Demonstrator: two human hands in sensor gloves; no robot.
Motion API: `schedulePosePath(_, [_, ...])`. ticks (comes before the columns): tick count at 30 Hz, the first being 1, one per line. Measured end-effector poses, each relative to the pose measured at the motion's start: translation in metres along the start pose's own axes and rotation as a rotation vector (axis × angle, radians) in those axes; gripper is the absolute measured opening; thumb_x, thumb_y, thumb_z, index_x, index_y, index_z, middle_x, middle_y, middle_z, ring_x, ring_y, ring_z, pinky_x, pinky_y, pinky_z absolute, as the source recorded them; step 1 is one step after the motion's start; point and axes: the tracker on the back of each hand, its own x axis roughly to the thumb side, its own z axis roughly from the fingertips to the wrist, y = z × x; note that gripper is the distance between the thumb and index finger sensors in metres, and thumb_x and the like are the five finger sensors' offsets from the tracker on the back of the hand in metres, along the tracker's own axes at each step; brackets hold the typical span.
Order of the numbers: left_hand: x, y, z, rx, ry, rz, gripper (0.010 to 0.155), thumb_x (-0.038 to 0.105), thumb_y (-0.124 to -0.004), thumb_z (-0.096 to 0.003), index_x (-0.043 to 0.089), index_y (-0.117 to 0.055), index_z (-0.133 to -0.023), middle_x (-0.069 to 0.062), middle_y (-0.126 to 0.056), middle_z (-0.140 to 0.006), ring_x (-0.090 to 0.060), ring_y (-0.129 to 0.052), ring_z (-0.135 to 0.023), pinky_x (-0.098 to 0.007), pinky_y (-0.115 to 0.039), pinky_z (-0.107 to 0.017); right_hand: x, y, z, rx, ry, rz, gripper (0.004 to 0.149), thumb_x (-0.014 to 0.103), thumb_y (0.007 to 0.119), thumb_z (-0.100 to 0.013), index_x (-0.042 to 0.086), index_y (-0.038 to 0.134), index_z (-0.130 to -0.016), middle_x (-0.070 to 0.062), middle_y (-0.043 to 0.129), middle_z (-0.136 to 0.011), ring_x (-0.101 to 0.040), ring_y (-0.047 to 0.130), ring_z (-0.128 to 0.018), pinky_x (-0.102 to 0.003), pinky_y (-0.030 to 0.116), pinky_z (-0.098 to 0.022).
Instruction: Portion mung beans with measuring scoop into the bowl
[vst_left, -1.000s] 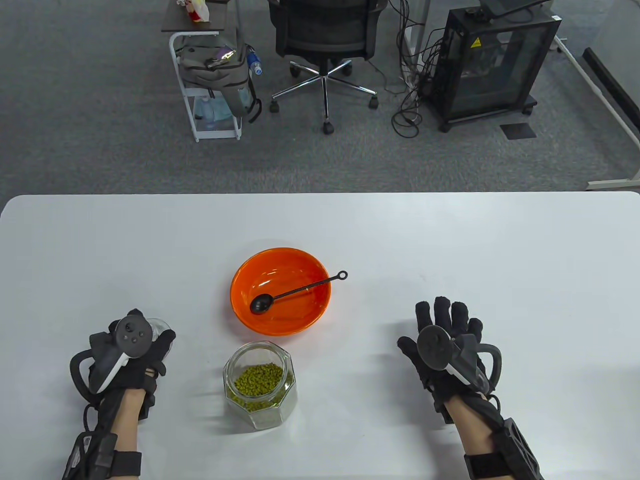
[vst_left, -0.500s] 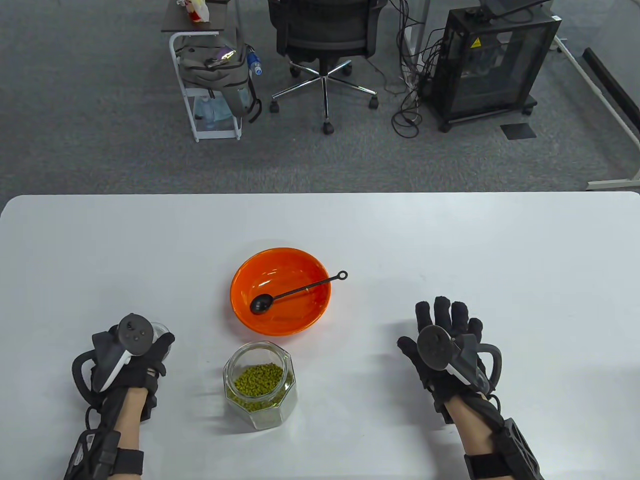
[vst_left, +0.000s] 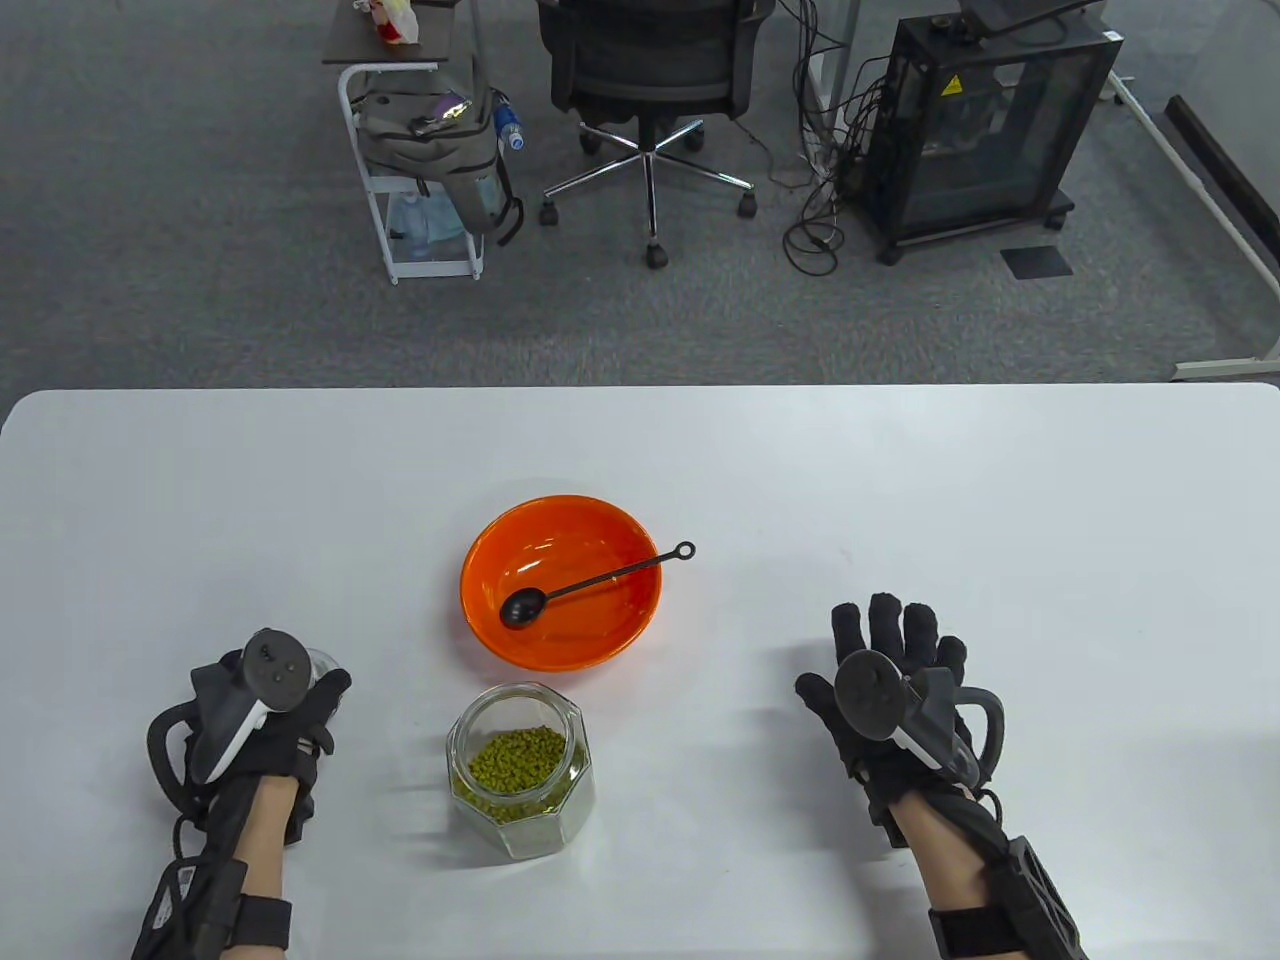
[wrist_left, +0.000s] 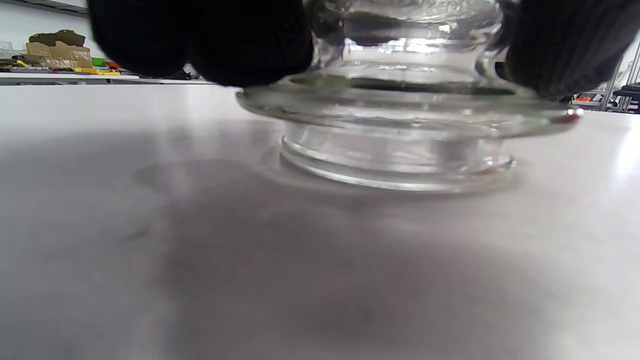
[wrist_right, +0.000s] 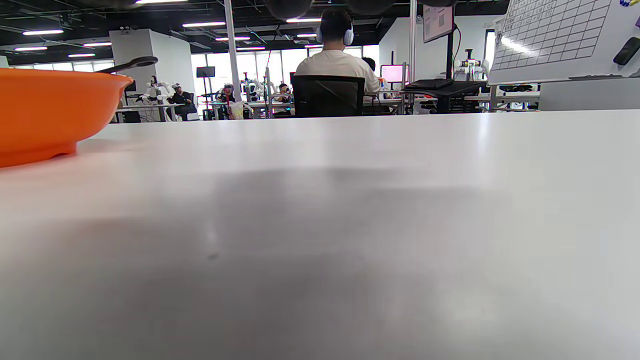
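Glass is what your left hand (vst_left: 262, 715) has hold of: its gloved fingers (wrist_left: 250, 40) curl over the top of the clear glass jar lid (wrist_left: 400, 125), whose lower rim sits on the white table (vst_left: 900, 480) well left of the open hexagonal glass jar of green mung beans (vst_left: 520, 770). Over the last second that hand has drifted only slightly toward you, lid and all, while nothing else on the table has shifted; I read that as the lid being parked, so the opening step looks finished and the scooping has not begun. Your right hand (vst_left: 895, 680) lies flat on the table with fingers spread and straight, holding nothing, exactly where it lay a second ago, well to the right of the orange plastic bowl (vst_left: 560, 640). The black long-handled measuring scoop (vst_left: 590, 582) rests inside that bowl, its cup near the bottom and its ringed handle end poking past the right rim. No beans show in the bowl, so every portion is yet to come; your free right hand is the nearer one to that handle.
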Motion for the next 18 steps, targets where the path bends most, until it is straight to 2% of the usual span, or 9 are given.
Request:
schedulePosePath(9, [-0.001, 0.006, 0.005, 0.019, 0.011, 0.024, 0.094, 0.075, -0.074, -0.0491, 0.007, -0.053, -0.110, -0.027, -0.067, -0.101, -0.036, -0.093, -0.053, -0.061, -0.077, -0.053, 0.000, 0.000, 0.000, 0.006, 0.003, -0.004, 0.083, 0.067, 0.059, -0.044, 0.023, 0.038, -0.111, -0.018, 0.033, -0.118, -0.055, 0.037, -0.105, -0.073, 0.039, -0.071])
schedulePosePath(13, [0.004, 0.019, 0.014, 0.097, 0.013, 0.004, 0.093, 0.076, -0.071, -0.0502, 0.008, -0.053, -0.110, -0.026, -0.066, -0.102, -0.037, -0.092, -0.054, -0.061, -0.076, -0.054, -0.001, -0.001, 0.000, 0.004, 0.002, -0.006, 0.083, 0.067, 0.059, -0.044, 0.023, 0.038, -0.111, -0.019, 0.033, -0.119, -0.055, 0.037, -0.105, -0.073, 0.039, -0.071])
schedulePosePath(18, [0.016, 0.035, 0.028, 0.201, -0.052, 0.058, 0.090, 0.075, -0.070, -0.0510, 0.009, -0.055, -0.110, -0.025, -0.067, -0.102, -0.039, -0.092, -0.058, -0.062, -0.075, -0.054, 0.000, -0.001, 0.000, 0.001, 0.003, 0.002, 0.082, 0.067, 0.059, -0.044, 0.023, 0.040, -0.111, -0.019, 0.036, -0.118, -0.056, 0.038, -0.105, -0.073, 0.040, -0.071])
